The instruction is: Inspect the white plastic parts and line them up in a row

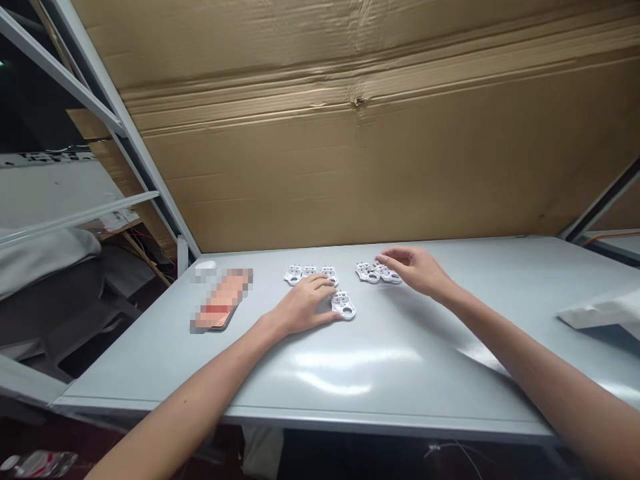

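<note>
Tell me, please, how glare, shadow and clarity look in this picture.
All in the head view: glare streaks the near half of the glossy pale-grey metal-looking tabletop; a soft shadow lies below the bare right hand; mosaic blocks mask the flat orange rectangular object; the small white holed part by the bare left hand looks fairly clear.

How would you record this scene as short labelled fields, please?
Surface: grey table
Row: three white plastic parts
Right of row: two white plastic parts
Left hand: at a single nearer white plastic part; grip unclear
Right hand: at the two white plastic parts; grip unclear
Behind: cardboard
Table's left: flat pixelated object
Lower left: plastic bottle
</note>
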### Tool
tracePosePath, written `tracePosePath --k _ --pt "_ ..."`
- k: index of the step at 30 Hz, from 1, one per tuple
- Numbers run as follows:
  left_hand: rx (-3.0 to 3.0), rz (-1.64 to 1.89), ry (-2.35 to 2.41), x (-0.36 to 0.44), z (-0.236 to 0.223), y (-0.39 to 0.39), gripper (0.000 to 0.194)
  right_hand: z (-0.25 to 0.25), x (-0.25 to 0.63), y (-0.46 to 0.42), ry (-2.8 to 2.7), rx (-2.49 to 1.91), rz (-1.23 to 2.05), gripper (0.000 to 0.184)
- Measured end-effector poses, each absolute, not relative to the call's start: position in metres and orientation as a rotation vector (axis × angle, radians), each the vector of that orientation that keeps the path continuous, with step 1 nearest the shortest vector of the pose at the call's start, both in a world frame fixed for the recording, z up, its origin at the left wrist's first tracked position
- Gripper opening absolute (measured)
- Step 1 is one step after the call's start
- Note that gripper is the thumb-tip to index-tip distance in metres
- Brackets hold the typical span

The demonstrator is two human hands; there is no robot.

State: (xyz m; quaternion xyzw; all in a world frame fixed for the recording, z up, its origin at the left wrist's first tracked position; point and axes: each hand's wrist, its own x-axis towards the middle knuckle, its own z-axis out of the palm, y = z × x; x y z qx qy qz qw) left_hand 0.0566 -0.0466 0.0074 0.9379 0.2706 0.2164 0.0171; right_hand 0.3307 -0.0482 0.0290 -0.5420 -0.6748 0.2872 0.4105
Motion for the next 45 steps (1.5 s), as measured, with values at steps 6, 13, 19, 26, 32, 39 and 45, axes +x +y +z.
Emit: tracePosePath --k 6,13,19,26,32,39,45 --pt "2.929 0.671 0.823 0.053 0.007 -0.045 0.035 0.017 0.378 -0.026 -1.844 -1.805 0.12 0.021" --pt "2.931 0.652 0.851 0.053 0.006 -0.045 0.032 0.016 0.386 -0.027 -1.867 -1.953 0.193 0.018" --pt "2.898 0.688 1.051 0.056 -0.001 -0.045 0.041 0.022 0.36 -0.038 -2.039 -1.55 0.061 0.027" --pt "2.819 0.559 1.242 0.057 -0.004 -0.045 0.061 0.013 0.296 -0.071 -2.518 -0.912 0.176 0.035" --pt "2.835 0.432 1.171 0.056 0.001 -0.046 0.05 0.012 0.294 -0.071 -2.578 -0.948 0.162 0.024" --pt "2.856 0.443 1.173 0.056 0.003 -0.047 0.04 0.005 0.299 -0.062 -2.552 -1.025 -0.043 0.025" --pt "2.89 0.501 1.123 0.056 0.002 -0.046 0.039 -0.006 0.294 -0.058 -2.461 -1.12 -0.183 0.033"
